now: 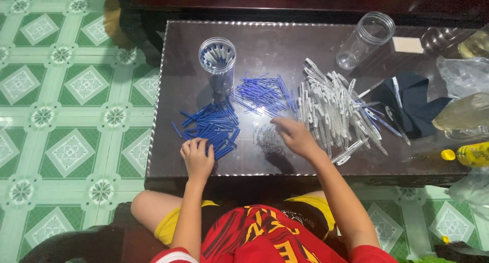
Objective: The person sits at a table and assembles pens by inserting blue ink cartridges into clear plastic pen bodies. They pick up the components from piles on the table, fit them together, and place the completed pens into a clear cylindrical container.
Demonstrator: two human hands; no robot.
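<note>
Left hand [197,158] rests fingers curled on the 6 o'clock edge of the blue cap pile [211,126]; the grip looks closed over a piece or two, but nothing held is clearly visible. Right hand [294,136] lies flat, fingers spread, between the small heap of springs [267,139] at its 9 o'clock and the white pen barrels [336,110] at its 3 o'clock; grip apart, clamped on nothing.

Blue refill tubes [260,95] fan out at 12 o'clock of the springs. An upright clear jar [217,59] with finished pens stands at 12 o'clock of the caps; an empty clear jar [365,38] lies tilted near the far edge of the dark glass surface [173,89].

Handling judgement: all parts light, rigid plastic, and they slide easily on glass. Caps: pinch across the sides with thumb and index. Barrels: take mid-length. Refills are thin and bendy, so pick near the middle. Springs are tiny, likely to tangle and roll; fingertip pinch, one at a time.
</note>
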